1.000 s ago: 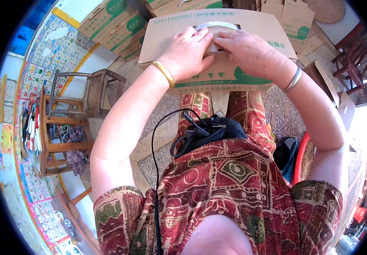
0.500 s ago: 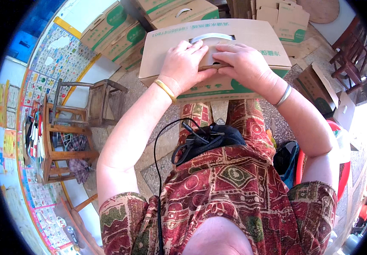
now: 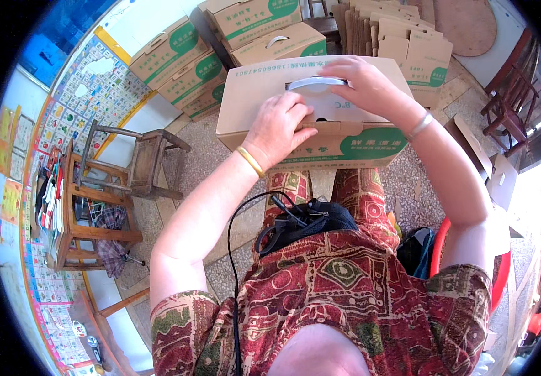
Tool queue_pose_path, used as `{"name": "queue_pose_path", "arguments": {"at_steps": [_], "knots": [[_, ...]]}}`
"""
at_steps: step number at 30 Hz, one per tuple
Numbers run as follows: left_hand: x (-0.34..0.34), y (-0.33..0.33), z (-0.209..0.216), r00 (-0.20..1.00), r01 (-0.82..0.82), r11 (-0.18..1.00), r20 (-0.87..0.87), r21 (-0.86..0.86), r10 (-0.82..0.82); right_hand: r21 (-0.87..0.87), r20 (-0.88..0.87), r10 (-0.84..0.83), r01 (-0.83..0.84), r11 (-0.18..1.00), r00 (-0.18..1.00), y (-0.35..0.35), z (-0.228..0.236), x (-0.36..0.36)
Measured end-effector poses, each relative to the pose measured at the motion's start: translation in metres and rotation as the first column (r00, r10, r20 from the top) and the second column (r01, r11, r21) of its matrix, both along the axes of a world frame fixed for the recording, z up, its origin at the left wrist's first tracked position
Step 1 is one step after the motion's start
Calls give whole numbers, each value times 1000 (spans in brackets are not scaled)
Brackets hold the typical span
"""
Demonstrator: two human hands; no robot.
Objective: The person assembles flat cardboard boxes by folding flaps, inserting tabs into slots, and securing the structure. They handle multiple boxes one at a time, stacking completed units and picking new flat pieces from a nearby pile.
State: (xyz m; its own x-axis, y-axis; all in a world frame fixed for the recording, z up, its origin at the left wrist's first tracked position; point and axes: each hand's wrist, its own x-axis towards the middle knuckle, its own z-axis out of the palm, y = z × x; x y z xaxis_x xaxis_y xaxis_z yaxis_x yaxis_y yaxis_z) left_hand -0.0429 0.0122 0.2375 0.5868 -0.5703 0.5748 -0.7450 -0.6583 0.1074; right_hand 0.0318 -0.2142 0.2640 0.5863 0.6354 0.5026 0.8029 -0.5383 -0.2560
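In front of my legs stands a closed brown cardboard box (image 3: 251, 94) with green printing and a white carry handle (image 3: 314, 81) arched over an opening in its top. My left hand (image 3: 281, 124) is at the near top edge, its fingers bent onto the lid and the thumb over the front side, so the edge lies between them. Across the right part of the lid reaches my right hand (image 3: 364, 84). Its fingers are stretched out flat beside the far side of the handle; its thumb is hidden.
Similar printed boxes (image 3: 254, 22) are stacked beyond, with flattened cartons (image 3: 408, 50) at the back right. A wooden chair (image 3: 138, 156) stands left. Right are an open carton (image 3: 471, 147), a dark wooden chair (image 3: 512, 109) and a red-rimmed tub (image 3: 502, 282). A black pouch (image 3: 308, 219) sits at my waist.
My right hand has moved from the near lid edge to beyond the handle. My left hand has shifted toward the near edge. The box appears lower in view, and more of its handle opening shows.
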Motion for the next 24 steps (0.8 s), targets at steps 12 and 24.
{"name": "queue_pose_path", "arguments": {"at_steps": [12, 24], "knots": [[-3, -2, 1, 997, 46, 996, -52, -78, -51, 113, -323, -23, 62, 992, 946, 28, -7, 15], [-14, 8, 25, 988, 117, 992, -101, -38, -120, 198, -559, -10, 145, 970, 829, 23, 8, 19]]}}
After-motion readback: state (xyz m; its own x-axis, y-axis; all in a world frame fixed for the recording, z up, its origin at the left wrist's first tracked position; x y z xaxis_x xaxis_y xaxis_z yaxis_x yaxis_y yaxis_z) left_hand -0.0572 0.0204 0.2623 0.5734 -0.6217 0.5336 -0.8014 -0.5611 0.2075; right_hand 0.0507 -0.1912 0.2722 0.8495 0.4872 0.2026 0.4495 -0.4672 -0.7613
